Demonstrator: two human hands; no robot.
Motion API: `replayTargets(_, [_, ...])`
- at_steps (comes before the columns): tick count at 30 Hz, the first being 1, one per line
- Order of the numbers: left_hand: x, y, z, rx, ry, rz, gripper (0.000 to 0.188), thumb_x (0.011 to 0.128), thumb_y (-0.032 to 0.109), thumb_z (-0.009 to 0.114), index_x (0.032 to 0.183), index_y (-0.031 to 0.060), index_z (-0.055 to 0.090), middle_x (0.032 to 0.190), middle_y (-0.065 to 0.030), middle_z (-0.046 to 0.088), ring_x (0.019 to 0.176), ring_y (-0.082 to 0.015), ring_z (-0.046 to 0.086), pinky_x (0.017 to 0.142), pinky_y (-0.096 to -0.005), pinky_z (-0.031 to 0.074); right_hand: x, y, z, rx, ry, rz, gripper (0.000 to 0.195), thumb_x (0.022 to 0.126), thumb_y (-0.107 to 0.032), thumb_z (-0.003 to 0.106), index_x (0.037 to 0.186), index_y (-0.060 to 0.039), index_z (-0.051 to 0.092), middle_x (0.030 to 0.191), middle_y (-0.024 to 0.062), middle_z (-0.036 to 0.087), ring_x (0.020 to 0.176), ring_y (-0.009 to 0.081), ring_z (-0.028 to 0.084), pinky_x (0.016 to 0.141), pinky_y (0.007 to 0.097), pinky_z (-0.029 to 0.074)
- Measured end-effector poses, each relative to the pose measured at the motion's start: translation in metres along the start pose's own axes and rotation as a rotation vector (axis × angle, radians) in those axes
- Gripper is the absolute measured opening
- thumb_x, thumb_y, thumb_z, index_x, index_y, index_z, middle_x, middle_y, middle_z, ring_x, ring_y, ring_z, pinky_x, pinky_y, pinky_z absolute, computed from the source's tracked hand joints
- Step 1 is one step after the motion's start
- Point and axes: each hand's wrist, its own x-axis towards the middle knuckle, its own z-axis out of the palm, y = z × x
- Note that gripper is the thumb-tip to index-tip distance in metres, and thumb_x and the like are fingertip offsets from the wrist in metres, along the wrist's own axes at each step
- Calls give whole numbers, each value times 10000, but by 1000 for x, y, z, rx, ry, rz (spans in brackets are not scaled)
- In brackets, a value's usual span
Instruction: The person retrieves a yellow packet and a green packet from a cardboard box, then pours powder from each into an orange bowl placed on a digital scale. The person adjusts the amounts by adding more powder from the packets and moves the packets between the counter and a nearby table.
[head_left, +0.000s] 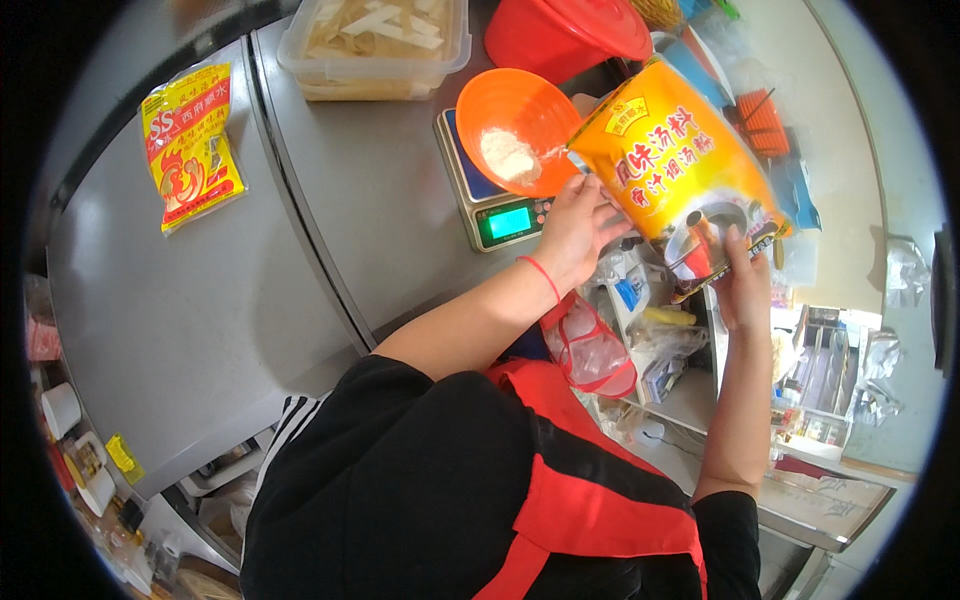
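Note:
A yellow-orange seasoning powder bag (664, 154) is tilted with its mouth over the rim of an orange bowl (484, 97). My left hand (577, 221) pinches the bag beside its mouth. Its bottom end is gripped by my right hand (742, 281), thumb on the printed face. Pale powder (510, 157) lies heaped in the bowl, and a little shows at the rim by the bag's mouth. Under the bowl sits a digital kitchen scale (466, 210) with a lit green display (510, 223).
On the steel worktop (202, 315), a yellow-and-red seasoning packet (193, 150) lies to the left. A plastic tub of flat noodle-like strips (382, 45) and a red lidded bucket (566, 37) stand beyond the scale. Cluttered shelves (667, 360) are at the right.

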Motion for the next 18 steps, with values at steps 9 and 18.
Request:
replayTargets(9, [-3, 2, 12, -112, 134, 1, 249, 984, 313, 340, 1143, 124, 373, 1036, -62, 501, 993, -213, 527, 864, -450, 460, -3, -3, 3, -33, -12, -4, 317, 891, -210, 578, 1100, 17, 505, 1004, 97, 610, 854, 161, 632, 721, 315, 558])
replayTargets(18, [-3, -1, 4, -61, 32, -4, 266, 986, 327, 323, 1160, 128, 354, 1047, -71, 503, 1000, -234, 523, 883, -456, 444, -4, -2, 4, 3, 12, 5, 309, 901, -206, 560, 1109, 15, 503, 1025, 104, 604, 866, 172, 631, 727, 328, 558])
